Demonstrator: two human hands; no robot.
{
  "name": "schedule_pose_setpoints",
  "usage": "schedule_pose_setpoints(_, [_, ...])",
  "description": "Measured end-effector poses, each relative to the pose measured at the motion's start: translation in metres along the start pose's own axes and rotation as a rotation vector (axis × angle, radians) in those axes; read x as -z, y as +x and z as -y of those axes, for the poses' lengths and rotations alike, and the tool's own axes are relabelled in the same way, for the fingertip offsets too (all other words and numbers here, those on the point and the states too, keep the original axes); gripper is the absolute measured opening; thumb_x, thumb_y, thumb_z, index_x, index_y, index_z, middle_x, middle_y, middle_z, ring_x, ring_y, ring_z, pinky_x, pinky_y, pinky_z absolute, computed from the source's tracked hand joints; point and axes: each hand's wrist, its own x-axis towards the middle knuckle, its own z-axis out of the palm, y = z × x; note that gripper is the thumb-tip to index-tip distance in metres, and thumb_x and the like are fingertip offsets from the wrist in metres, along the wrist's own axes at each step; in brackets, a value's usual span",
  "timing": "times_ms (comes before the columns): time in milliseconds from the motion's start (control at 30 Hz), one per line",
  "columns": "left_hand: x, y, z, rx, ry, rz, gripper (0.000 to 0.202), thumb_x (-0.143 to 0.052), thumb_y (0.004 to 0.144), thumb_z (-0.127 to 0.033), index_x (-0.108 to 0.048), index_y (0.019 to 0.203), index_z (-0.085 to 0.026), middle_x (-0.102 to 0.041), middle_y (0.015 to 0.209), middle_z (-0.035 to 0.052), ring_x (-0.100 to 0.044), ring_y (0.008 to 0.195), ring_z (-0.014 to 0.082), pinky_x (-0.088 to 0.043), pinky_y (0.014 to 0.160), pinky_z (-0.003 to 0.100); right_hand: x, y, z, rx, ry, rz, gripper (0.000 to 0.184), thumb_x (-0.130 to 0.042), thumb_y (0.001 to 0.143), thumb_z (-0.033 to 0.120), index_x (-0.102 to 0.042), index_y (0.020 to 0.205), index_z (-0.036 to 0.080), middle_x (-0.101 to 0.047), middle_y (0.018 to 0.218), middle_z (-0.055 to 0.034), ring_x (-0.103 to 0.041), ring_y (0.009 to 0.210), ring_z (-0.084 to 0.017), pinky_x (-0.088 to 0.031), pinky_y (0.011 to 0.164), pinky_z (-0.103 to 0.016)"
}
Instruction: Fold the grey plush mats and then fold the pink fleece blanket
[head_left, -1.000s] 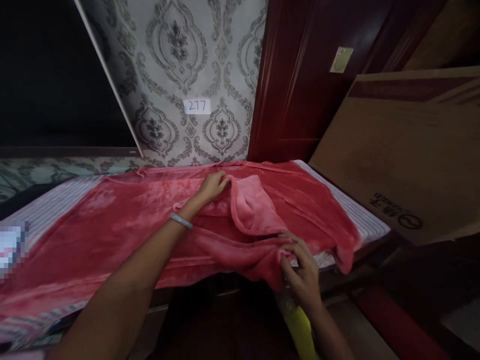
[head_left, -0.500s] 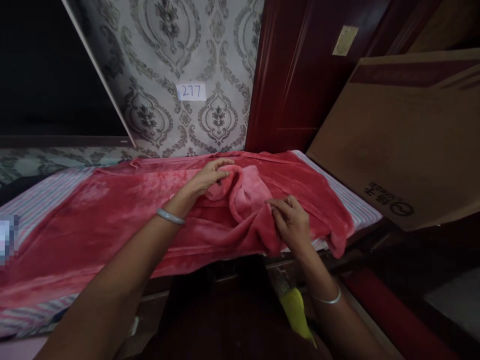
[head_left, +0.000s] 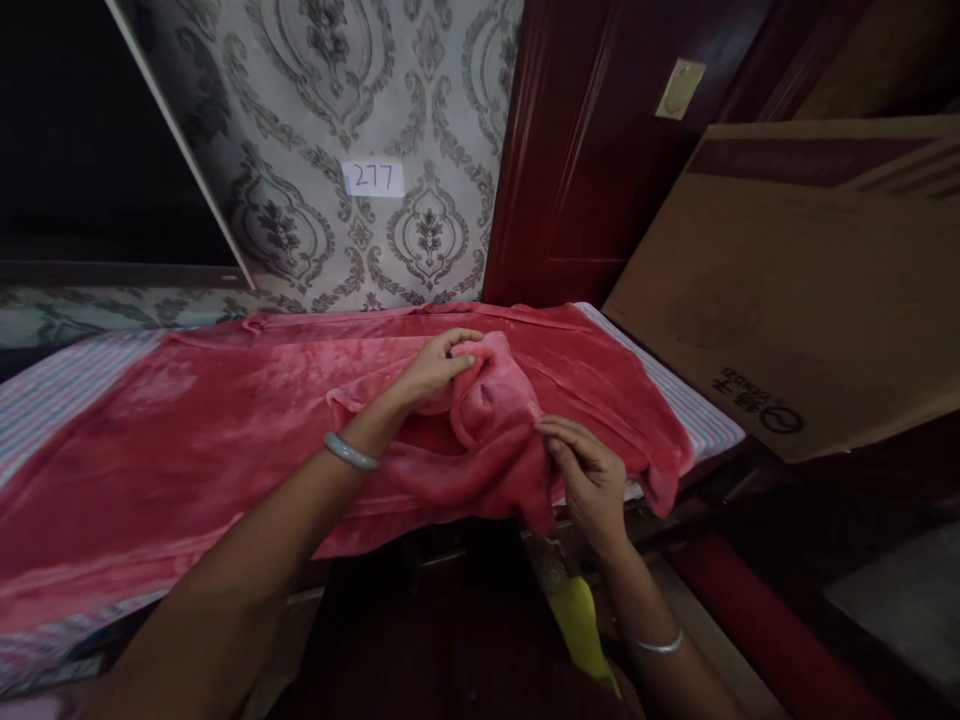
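Note:
A red-pink plush garment (head_left: 247, 440) lies spread over a striped cloth, with its middle bunched up into folds. My left hand (head_left: 439, 365) has thumb and fingers closed on the upper edge of a raised, lighter pink fold. Lower and to the right, my right hand (head_left: 589, 470) pinches another edge of the same garment between thumb and fingertips. A loop of the fabric stands up between the two hands. The underside of the bunched part is hidden.
The striped cloth (head_left: 705, 420) covers the bench-like surface. A large cardboard box (head_left: 817, 270) leans at the right, beside a dark red door (head_left: 577, 150). A black screen (head_left: 105, 140) stands at the left. Below hangs something yellow-green (head_left: 581, 625).
My left hand has moved slightly right with its fold, closer to my right hand. The right hand has dropped a little, and the loop between them has narrowed. The view has shifted slightly.

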Motion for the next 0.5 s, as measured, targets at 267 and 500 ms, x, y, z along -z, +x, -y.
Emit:
schedule_pose_setpoints(267, [-0.021, -0.017, 0.012, 0.093, -0.228, 0.109, 0.051, -0.071, 0.071, -0.023, -0.065, 0.121, -0.015, -0.060, 0.082, 0.0000, -0.053, 0.066, 0.0105, -0.043, 0.060, 0.022, -0.028, -0.002, 0.004, -0.120, 0.217, 0.109, 0.011, -0.070, 0.087, 0.036, -0.069, 0.090, 0.025, -0.070, 0.083, -0.0009, -0.065, 0.076, -0.017, -0.054, 0.069, -0.029])
schedule_pose_setpoints(500, [-0.027, -0.033, 0.000, 0.110, -0.294, 0.168, 0.045, -0.073, 0.074, -0.025, -0.068, 0.117, -0.016, -0.051, 0.073, -0.0036, -0.042, 0.060, 0.0077, -0.033, 0.054, 0.020, -0.043, 0.023, -0.002, -0.072, 0.180, 0.006, 0.022, -0.064, 0.088, 0.035, -0.070, 0.106, 0.024, -0.071, 0.094, -0.0035, -0.065, 0.088, -0.019, -0.054, 0.083, -0.034])
